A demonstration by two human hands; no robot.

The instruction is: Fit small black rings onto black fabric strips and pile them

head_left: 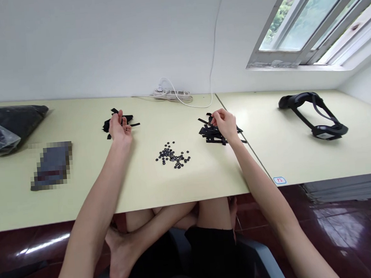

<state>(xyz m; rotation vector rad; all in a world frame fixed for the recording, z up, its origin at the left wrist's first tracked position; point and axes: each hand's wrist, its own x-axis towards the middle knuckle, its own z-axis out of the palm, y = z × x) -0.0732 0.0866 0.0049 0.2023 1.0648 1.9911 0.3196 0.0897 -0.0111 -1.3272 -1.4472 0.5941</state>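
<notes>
My left hand (120,127) is over a small heap of black strips (128,117) on the left, palm partly turned up and fingers loosely apart. No held object shows in it. At the right, my right hand (225,122) has thumb and fingertips pinched together at the top of a larger pile of black strips (215,134). A strip appears to be caught at those fingertips, though the pile behind makes its edges hard to separate. Between both hands lie many small black ring-shaped pieces (170,154), scattered loosely on the pale yellow table (163,187).
A dark plastic bag (16,125) and a blurred-out dark flat item (52,165) lie at the left. A power strip (172,94) with a white cable sits against the wall. A black headset (317,117) rests on the right tabletop, past the seam.
</notes>
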